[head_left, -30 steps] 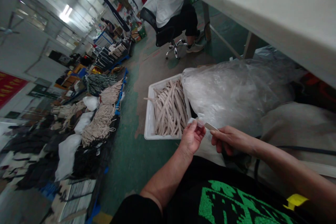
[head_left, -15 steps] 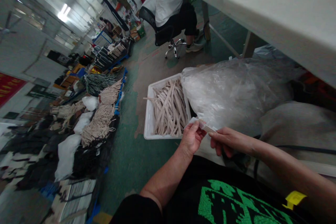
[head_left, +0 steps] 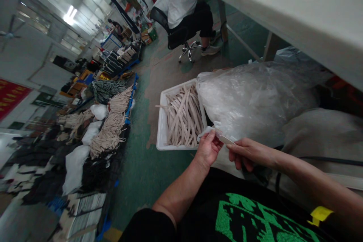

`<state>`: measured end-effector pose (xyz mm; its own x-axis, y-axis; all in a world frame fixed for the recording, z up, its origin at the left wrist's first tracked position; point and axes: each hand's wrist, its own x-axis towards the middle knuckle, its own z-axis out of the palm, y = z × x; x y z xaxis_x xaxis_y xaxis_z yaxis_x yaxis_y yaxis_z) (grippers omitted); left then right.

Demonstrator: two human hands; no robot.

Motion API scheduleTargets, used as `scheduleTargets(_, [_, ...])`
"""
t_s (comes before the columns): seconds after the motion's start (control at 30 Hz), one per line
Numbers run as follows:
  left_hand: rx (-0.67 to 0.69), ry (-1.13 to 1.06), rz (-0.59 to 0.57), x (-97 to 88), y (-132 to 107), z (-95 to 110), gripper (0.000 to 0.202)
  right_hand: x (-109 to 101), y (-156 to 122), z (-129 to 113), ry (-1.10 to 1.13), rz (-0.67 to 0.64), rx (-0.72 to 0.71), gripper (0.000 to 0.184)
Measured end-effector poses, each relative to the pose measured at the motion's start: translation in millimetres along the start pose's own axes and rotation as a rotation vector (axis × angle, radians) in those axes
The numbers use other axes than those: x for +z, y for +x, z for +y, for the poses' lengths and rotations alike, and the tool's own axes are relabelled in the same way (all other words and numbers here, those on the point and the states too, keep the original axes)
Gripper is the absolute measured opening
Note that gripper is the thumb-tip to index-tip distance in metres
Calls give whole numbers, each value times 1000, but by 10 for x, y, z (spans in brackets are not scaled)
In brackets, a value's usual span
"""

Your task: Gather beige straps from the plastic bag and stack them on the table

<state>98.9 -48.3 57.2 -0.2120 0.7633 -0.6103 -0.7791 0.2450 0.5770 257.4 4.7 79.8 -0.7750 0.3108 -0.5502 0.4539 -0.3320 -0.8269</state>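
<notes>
My left hand (head_left: 209, 148) is closed, with thumb and fingers pinching a small whitish piece (head_left: 206, 130) that looks soft and thin. My right hand (head_left: 244, 152) is also closed, gripping the near end of a thin, flat, light-grey strip (head_left: 226, 140). The strip's far end meets the fingers of my left hand; whether it is a blade or a piece of material I cannot tell. Just beyond my hands stands a white plastic crate (head_left: 159, 128), filled with long beige fabric strips (head_left: 183, 117). One strip hangs over its left rim.
A large clear plastic bag (head_left: 244, 98) bulges right of the crate, with a grey sack (head_left: 326, 132) nearer me. Above them runs a pale table (head_left: 283, 3). A person (head_left: 184, 3) sits on a swivel chair ahead. Bundled cords (head_left: 109, 134) lie on pallets at left.
The view has shifted slightly. Both hands stay almost in place, still pinching the same pieces, and the light-grey strip shows at a slightly different angle.
</notes>
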Motion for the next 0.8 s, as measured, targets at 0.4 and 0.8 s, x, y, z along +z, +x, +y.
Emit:
scheduleTargets(0.4, [22, 72, -48, -27, -11, 26, 41, -28, 1, 6, -3, 22, 6, 80])
scheduleTargets(0.8, [64, 114, -3, -54, 15, -35, 41, -33, 35, 37, 3, 12, 1, 78])
